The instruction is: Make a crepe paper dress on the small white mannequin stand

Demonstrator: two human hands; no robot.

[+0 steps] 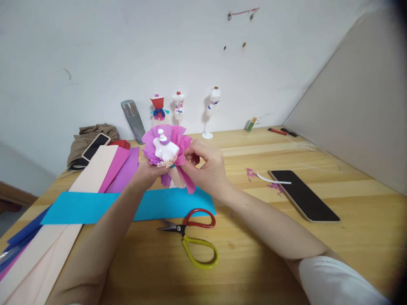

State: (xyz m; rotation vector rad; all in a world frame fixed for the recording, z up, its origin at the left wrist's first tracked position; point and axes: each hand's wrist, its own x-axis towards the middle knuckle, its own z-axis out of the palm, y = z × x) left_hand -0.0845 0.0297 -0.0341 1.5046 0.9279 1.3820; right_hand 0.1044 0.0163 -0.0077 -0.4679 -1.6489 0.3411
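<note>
At the frame's left, pale paper strips (pixel 94 167) pass under a blue strip (pixel 92 206). Just left of centre, my left hand (pixel 146 173) is clamped around a small white mannequin (pixel 165 150), thumb at its waist, other fingers hidden; pink-purple ruffled paper (pixel 174 133) fans about it. Lower centre, scissors (pixel 180 229) lie spread. At centre, my right hand (pixel 206 165) pinches the ruffled paper's right side, thumb and forefinger together. At right lies a phone (pixel 303 195).

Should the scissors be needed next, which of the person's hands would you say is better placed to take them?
Probably the right hand: it looks nearer the handles of the scissors, which point rightward, while the left hand holds up the small white mannequin.
</note>
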